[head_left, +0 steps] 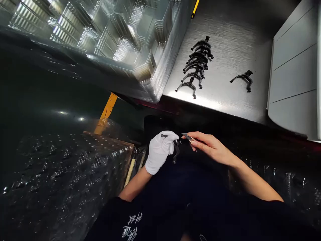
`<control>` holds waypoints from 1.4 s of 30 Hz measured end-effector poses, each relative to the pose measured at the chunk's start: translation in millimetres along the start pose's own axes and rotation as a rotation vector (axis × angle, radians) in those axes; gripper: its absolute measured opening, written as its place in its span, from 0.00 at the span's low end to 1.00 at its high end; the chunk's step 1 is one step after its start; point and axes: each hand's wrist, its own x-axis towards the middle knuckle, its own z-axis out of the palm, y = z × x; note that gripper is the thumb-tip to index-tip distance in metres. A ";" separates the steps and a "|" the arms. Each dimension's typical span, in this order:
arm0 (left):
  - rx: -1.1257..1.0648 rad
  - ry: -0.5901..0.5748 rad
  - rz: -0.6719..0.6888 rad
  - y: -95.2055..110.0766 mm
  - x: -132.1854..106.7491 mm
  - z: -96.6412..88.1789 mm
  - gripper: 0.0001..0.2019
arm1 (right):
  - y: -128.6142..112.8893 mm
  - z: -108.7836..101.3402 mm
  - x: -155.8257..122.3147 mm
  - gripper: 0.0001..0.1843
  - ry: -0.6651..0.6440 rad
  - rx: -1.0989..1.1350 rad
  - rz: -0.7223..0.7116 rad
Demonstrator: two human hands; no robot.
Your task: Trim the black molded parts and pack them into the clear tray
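Observation:
My left hand (pixel 159 152), in a white fabric glove, is shut around a black forked plastic part (pixel 176 150), whose leg hangs below the glove. My right hand (pixel 209 145) is bare and pinches a small dark flat blade (pixel 187 136) between thumb and fingers. The blade's tip is at or very near the top of the part, though I cannot tell if they touch. Several matching black forked parts (pixel 197 63) lie in an overlapping row on a brushed steel table (pixel 225 36), well beyond my hands. A single one (pixel 243 80) lies apart to their right.
Stacked transparent thermoformed trays (pixel 100 33) fill the upper left. A bubbled plastic sheet (pixel 62 170) lies at the lower left. A yellow strip (pixel 108 106) stands beyond it. A white panelled unit (pixel 293 67) borders the steel table on the right.

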 end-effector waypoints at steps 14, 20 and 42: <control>0.132 -0.076 0.010 -8.4 -4.5 2.3 0.10 | -0.8 10.0 0.3 0.33 0.018 -0.795 0.055; 0.120 -0.098 0.007 -9.2 -4.3 3.9 0.09 | 3.8 10.8 0.3 0.42 0.021 -0.936 -0.029; 0.313 -0.131 0.205 -8.3 -3.8 1.0 0.15 | 10.0 14.4 -2.3 0.38 0.043 -0.986 -0.182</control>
